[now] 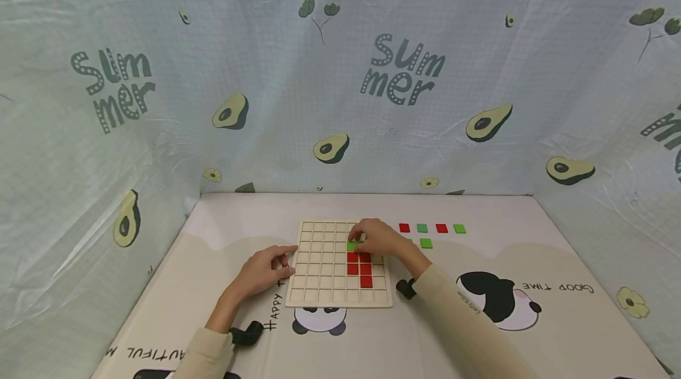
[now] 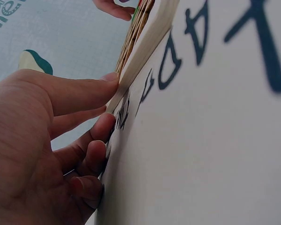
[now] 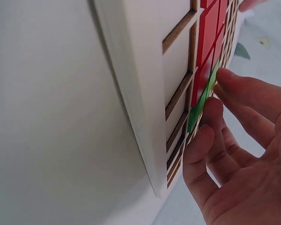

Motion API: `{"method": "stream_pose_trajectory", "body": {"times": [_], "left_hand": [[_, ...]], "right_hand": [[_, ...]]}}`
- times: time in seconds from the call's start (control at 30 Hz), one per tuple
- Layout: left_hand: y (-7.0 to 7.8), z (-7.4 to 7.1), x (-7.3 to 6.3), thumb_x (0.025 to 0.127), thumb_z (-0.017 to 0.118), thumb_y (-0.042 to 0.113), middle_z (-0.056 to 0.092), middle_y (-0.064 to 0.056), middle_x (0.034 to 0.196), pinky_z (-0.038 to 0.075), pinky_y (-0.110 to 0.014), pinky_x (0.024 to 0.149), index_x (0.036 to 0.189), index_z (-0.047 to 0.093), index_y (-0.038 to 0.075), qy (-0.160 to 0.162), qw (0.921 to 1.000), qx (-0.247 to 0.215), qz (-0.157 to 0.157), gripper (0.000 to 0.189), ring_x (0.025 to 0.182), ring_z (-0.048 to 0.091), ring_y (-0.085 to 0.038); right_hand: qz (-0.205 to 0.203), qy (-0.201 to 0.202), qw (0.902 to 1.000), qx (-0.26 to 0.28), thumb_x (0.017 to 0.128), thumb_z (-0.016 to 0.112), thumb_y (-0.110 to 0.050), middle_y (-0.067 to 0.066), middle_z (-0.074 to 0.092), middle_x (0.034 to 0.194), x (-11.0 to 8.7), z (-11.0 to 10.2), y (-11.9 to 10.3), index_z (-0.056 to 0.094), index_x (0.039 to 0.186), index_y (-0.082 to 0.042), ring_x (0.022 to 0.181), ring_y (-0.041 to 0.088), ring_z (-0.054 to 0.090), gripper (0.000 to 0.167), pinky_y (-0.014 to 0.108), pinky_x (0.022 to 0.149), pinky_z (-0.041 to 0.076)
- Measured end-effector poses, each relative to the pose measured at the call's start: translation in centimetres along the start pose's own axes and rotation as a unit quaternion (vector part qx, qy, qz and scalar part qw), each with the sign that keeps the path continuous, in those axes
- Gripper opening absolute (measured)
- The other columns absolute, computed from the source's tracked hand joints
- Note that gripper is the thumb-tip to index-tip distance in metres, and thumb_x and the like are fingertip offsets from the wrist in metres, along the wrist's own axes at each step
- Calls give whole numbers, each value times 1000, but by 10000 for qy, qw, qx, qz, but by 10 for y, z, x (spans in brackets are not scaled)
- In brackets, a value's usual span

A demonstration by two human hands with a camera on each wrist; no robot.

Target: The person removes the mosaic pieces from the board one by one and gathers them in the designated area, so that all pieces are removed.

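A pale wooden grid board [image 1: 319, 296] lies on the table, with several red tiles [image 1: 365, 269] set in its cells right of the middle. My right hand [image 1: 378, 237] is over the board's upper right part, its fingertips pinching a green tile [image 1: 352, 246] beside the red ones. In the right wrist view the green tile [image 3: 196, 115] looks tilted, partly covered by fingers. My left hand [image 1: 260, 269] touches the board's left edge with thumb and forefinger. The left wrist view shows the thumb [image 2: 89, 91] against the board's side [image 2: 147, 44], the other fingers loosely bent below.
Loose red tiles [image 1: 441, 228] and green tiles [image 1: 460, 229] lie right of the board, beyond the right forearm; another green tile [image 1: 426, 243] is nearer. A printed cloth [image 1: 425, 343] covers the table. Hanging sheets [image 1: 276, 71] with avocado prints enclose the back and sides.
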State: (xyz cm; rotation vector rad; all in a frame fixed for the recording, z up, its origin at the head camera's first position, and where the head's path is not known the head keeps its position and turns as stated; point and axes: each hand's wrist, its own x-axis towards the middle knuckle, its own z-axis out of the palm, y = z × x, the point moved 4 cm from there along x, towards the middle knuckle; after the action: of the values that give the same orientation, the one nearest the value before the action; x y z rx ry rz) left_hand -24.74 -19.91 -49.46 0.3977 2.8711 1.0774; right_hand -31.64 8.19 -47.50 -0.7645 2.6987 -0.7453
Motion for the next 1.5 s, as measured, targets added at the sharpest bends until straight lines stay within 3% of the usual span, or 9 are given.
{"method": "stream_pose_trajectory", "body": {"times": [0.4, 0.8, 1.2, 1.5], "left_hand": [[0, 0, 1, 90, 78, 19, 60, 6, 88, 36, -24, 65, 138, 67, 11, 22, 10000, 60, 0, 50, 74, 48, -10], [-1, 0, 1, 91, 78, 20, 60, 6, 89, 37, -25, 65, 138, 67, 11, 38, 10000, 47, -16, 49, 74, 48, -10], [1, 0, 1, 91, 77, 20, 60, 6, 89, 36, -25, 66, 138, 67, 12, -12, 10000, 17, -3, 49, 74, 48, -10], [0, -1, -1, 91, 77, 20, 60, 6, 90, 36, -24, 65, 138, 67, 12, -30, 10000, 1, -45, 49, 73, 48, -9]], "right_hand": [[-58, 30, 9999, -115, 92, 75, -12, 0, 69, 100, 1, 0, -3, 78, 107, -14, 92, 13, 58, 16, 33, 86, 53], [-5, 3, 9998, -207, 93, 74, -11, 0, 68, 102, 4, 1, -4, 77, 106, -14, 93, 14, 58, 14, 35, 90, 52], [-16, -15, 9999, 148, 94, 71, -9, 2, 72, 105, 0, -1, -3, 74, 108, -18, 96, 16, 61, 17, 36, 89, 54], [-328, 56, 9993, 167, 96, 66, -7, 4, 73, 107, -2, -3, -5, 73, 105, -20, 93, 17, 62, 17, 38, 85, 54]]}}
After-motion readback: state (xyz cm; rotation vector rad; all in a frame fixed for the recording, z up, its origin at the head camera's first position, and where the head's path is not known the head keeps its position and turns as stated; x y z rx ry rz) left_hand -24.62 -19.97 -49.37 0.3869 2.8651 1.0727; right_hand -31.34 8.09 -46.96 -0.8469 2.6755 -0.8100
